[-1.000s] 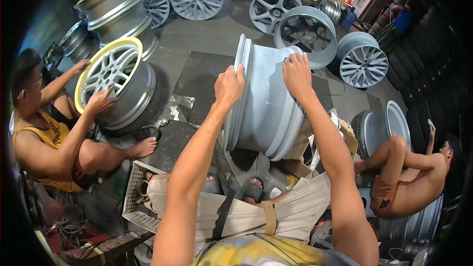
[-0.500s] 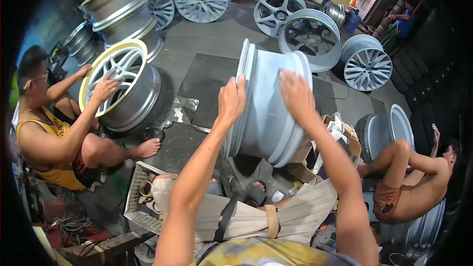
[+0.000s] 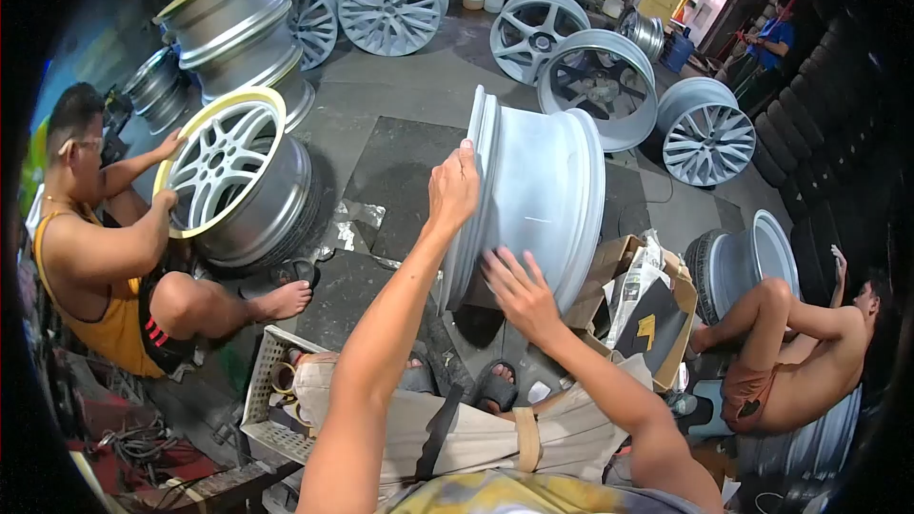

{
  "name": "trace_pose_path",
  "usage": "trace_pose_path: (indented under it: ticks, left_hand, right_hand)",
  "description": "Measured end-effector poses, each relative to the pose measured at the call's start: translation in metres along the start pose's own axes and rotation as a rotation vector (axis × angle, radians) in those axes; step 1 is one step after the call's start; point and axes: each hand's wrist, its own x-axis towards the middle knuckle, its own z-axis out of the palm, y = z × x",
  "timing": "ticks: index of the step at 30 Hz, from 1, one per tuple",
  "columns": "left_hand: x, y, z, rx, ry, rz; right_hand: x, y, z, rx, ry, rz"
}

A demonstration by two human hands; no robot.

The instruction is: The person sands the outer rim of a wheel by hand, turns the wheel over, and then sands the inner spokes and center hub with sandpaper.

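Note:
A light grey wheel rim [image 3: 545, 176] stands upright in front of me, its smooth barrel facing me. My left hand [image 3: 452, 188] is closed around the rim's left flange. Lower down, my right hand [image 3: 522, 293] lies over the barrel with its fingers spread. Nothing shows in its fingers, though the palm side is hidden. A short white streak [image 3: 536, 219] marks the barrel above that hand.
At right stands a cardboard box [image 3: 681, 324] with paper in it; at left, a perforated basket [image 3: 262, 390]. A co-worker [image 3: 105, 257] holds a yellow-edged rim [image 3: 224, 157]. Another person [image 3: 809, 352] sits right. Several rims [image 3: 392, 9] stand behind.
My right hand has moved from the upper right of the barrel down to its lower left. My left hand keeps its grip. The left co-worker's hand has shifted to the yellow-edged rim's side.

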Motion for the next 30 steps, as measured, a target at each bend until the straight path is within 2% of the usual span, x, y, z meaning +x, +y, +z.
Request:
trace_pose_path:
  ticks: [2,5,8,10,11,14,15,17,19,22,25,27,28,29,30]
  left_hand:
    - [-0.005,0.001,-0.001,-0.004,0.013,0.005]
    - [-0.026,0.004,-0.006,-0.024,0.029,0.026]
    - [-0.044,0.006,-0.018,-0.055,0.019,0.017]
    - [-0.051,0.002,-0.023,-0.064,-0.006,-0.023]
    - [-0.05,-0.001,-0.024,-0.055,-0.007,-0.017]
    - [-0.049,-0.006,-0.021,-0.066,-0.02,-0.074]
    - [-0.048,-0.009,-0.02,-0.138,-0.02,-0.087]
    - [-0.047,-0.016,-0.017,-0.237,-0.052,-0.098]
    - [-0.058,-0.002,-0.025,-0.364,-0.045,-0.144]
    - [-0.079,-0.019,-0.023,-0.39,0.011,-0.025]
    - [-0.105,-0.023,-0.031,-0.296,0.02,0.039]
    - [-0.119,-0.028,-0.036,-0.31,0.01,0.024]
    - [-0.124,-0.031,-0.038,-0.301,0.0,0.044]
    - [-0.128,-0.034,-0.039,-0.294,-0.013,0.064]
    - [-0.129,-0.032,-0.041,-0.291,-0.003,0.071]
  right_hand:
    - [-0.018,0.019,-0.024,-0.106,-0.198,-0.194]
    - [0.041,0.057,-0.038,-0.116,-0.054,0.031]
    - [0.129,0.107,-0.016,-0.044,0.047,0.25]
    - [0.181,0.111,-0.01,0.175,-0.175,0.584]
    - [0.191,0.109,0.008,0.26,-0.084,0.59]
    - [0.188,0.061,0.029,0.385,0.189,0.644]
    - [0.167,0.033,0.033,0.412,0.394,0.528]
    - [0.113,-0.038,0.01,0.343,0.413,0.478]
    - [0.06,-0.072,0.018,0.285,0.321,0.431]
    - [0.072,-0.047,0.009,0.202,0.357,0.297]
    - [0.146,0.016,0.004,0.357,0.292,0.395]
    - [0.196,0.076,0.029,0.288,0.125,0.438]
    - [0.211,0.109,0.059,0.336,0.116,0.432]
    - [0.22,0.115,0.064,0.341,0.118,0.426]
    - [0.227,0.114,0.062,0.396,0.062,0.522]
